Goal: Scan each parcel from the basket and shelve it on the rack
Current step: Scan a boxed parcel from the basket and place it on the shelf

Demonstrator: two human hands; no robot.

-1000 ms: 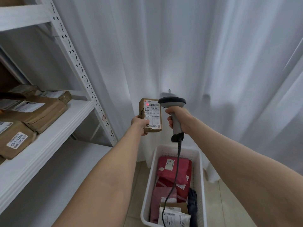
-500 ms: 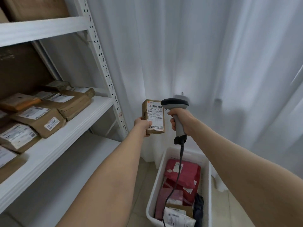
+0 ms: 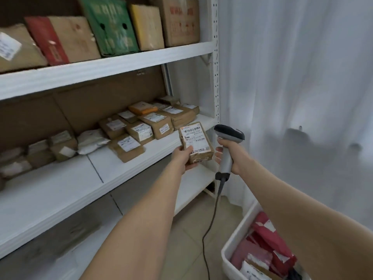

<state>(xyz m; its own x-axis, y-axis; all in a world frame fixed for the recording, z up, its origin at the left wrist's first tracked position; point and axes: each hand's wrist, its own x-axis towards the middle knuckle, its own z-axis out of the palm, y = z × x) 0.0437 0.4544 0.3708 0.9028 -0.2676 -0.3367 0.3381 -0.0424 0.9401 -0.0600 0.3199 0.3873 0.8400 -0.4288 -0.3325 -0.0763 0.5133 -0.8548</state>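
My left hand (image 3: 182, 158) grips a small brown cardboard parcel (image 3: 196, 141) with a white shipping label facing me, held in front of the right end of the rack's middle shelf (image 3: 129, 164). My right hand (image 3: 232, 156) holds the grey handheld barcode scanner (image 3: 229, 136) by its handle, just right of the parcel, its dark cable (image 3: 212, 219) hanging to the floor. The white basket (image 3: 238, 235) sits at the bottom right with red mailer bags and other parcels inside.
The white metal rack (image 3: 216, 57) fills the left. Its middle shelf carries several labelled brown parcels (image 3: 141, 128) and a white bag (image 3: 90, 141); larger boxes (image 3: 113, 25) stand on the upper shelf. A white curtain (image 3: 302, 77) hangs on the right above a tiled floor.
The view has swung left onto the rack. My left hand has carried the parcel left toward the middle shelf and tilted it flatter; the scanner has stayed beside it.
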